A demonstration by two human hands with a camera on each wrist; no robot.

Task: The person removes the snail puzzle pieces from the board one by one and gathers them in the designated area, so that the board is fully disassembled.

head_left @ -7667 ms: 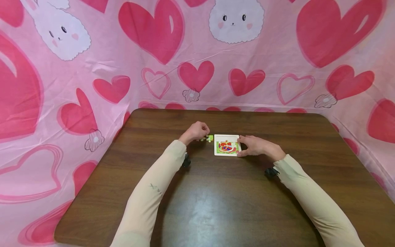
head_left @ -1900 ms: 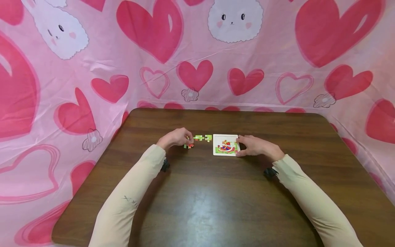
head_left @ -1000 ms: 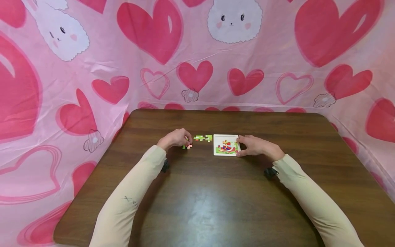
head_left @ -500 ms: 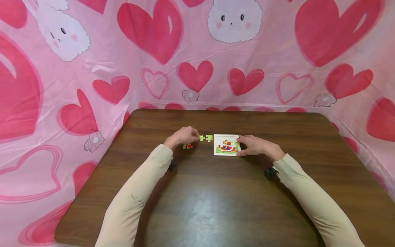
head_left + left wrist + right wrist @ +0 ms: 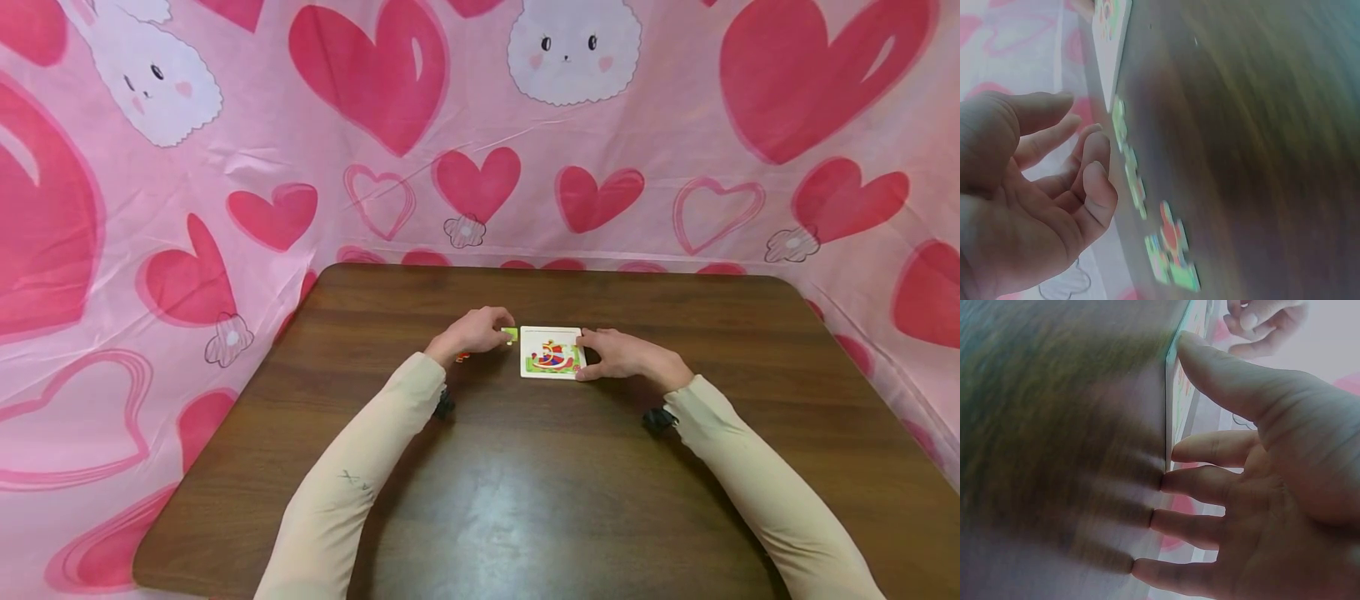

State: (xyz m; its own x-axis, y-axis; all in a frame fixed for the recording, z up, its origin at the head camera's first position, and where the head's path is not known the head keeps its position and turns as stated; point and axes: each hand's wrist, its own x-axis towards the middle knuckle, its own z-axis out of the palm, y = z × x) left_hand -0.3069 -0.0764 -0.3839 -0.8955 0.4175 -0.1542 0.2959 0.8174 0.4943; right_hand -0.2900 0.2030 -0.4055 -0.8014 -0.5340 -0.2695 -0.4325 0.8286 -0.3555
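Note:
In the head view my left hand is over the puzzle pieces left of the frame, fingertips near a green jigsaw piece. The left wrist view shows this hand with loosely bent fingers and nothing between them, apart from the pieces. My right hand rests at the right edge of a white-framed jigsaw puzzle. Its lower part bears a red, blue and green picture; the upper part is white. In the right wrist view the thumb of the right hand touches the frame and straight fingers rest on the table.
Beside the frame, green pieces lie in a row. Another small cluster with a red piece is nearer the person, partly hidden by the left hand in the head view. The brown table extends to a pink heart-patterned cloth.
My left hand has left the small red and green cluster and moved right, over the row of green pieces towards the frame. The right hand has stayed at the frame's right edge.

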